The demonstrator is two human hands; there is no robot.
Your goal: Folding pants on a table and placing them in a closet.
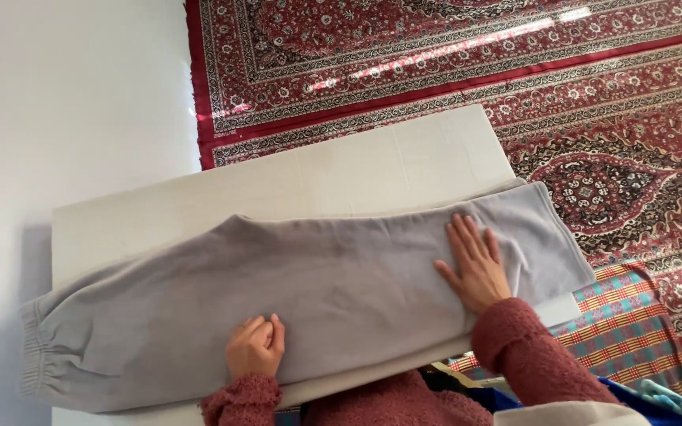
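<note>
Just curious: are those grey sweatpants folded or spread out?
Folded lengthwise: the grey sweatpants lie as one long band, one elastic cuff showing, across the white board.

A single head-worn camera looks steeply down from close above the white table point(357, 170), which fills the middle of the frame at a slant. A pale wall lies at the left edge, and red patterned carpet point(451, 55) fills the top and right.
</note>
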